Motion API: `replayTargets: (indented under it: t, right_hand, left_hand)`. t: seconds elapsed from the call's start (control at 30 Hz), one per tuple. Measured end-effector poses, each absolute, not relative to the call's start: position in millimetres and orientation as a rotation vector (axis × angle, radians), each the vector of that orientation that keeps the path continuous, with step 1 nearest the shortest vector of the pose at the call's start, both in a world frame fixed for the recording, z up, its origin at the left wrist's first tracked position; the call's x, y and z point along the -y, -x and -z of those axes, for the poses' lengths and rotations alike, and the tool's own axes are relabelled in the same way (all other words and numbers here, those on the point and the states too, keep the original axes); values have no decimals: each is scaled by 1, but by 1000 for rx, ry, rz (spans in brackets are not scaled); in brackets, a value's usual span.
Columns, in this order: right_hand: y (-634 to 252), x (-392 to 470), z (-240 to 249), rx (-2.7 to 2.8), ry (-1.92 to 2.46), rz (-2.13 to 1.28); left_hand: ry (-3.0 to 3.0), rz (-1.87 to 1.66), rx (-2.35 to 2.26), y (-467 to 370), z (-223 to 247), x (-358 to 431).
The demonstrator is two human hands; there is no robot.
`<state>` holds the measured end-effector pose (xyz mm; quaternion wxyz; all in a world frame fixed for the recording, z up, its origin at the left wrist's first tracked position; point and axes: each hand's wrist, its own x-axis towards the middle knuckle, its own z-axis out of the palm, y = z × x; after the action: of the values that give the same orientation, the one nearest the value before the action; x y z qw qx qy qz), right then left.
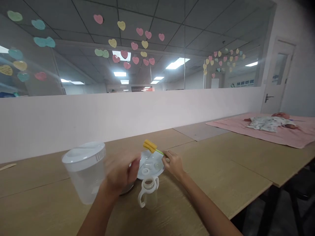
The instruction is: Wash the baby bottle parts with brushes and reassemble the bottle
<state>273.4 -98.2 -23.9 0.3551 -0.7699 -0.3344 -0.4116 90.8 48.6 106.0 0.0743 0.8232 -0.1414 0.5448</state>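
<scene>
My right hand (pixel 174 164) pinches the thin green handle of a bottle brush with a yellow sponge head (pixel 150 146). The sponge is over the far edge of a white plate (pixel 158 167), on which clear and white bottle parts (pixel 145 171) lie. In front of the plate a clear baby bottle (pixel 150 198) stands upright, uncapped, with a white two-handled ring round its neck. My left hand (pixel 120 172) is smeared by motion, between the plate and a lidded tub; whether it holds anything is hidden. A dark-rimmed round thing (pixel 128 189) shows partly beneath it.
The tall translucent tub (pixel 85 177) with a white lid stands at left. A flat wooden stick (pixel 8 166) lies at far left. A baby-like figure in printed clothing (pixel 264 124) lies on a pink cloth (pixel 228 124) at right. Behind the tables is a low white wall (pixel 73 121) under glass.
</scene>
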Motion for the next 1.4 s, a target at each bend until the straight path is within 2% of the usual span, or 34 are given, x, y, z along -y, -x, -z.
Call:
replayTargets:
  t: [0.07, 0.27, 0.37, 0.5, 0.67, 0.8, 1.0, 1.13, 1.4]
  right_hand:
    - [-273, 99, 24, 838, 1981, 1070]
    - [-271, 99, 24, 863, 1901, 1090]
    - [-271, 100, 23, 875, 1892, 1104]
    - [-271, 100, 24, 892, 1918, 1086]
    - [-272, 100, 26, 900, 1935, 1068]
    - [-274, 101, 26, 828, 1886, 1021]
    - [-272, 98, 27, 868, 1885, 960]
    - [-268, 97, 29, 985, 1898, 1040]
    - [-268, 104, 38, 1207, 1947, 1352]
  left_hand:
    - [-2617, -1531, 347, -112, -107, -47]
    - [-2932, -603, 61, -179, -65, -67]
    - [-2887, -448, 75, -196, -33, -79]
    - [-2828, -353, 126, -204, -8, -86]
    - [-2736, -340, 50, -209, -4, -94]
    - [-2618, -437, -40, -204, -21, -105]
    - [-2136, -611, -10, -167, -75, -108]
    - [-2164, -724, 31, -152, -91, -100]
    - [-2236, -433, 107, -150, -82, -73]
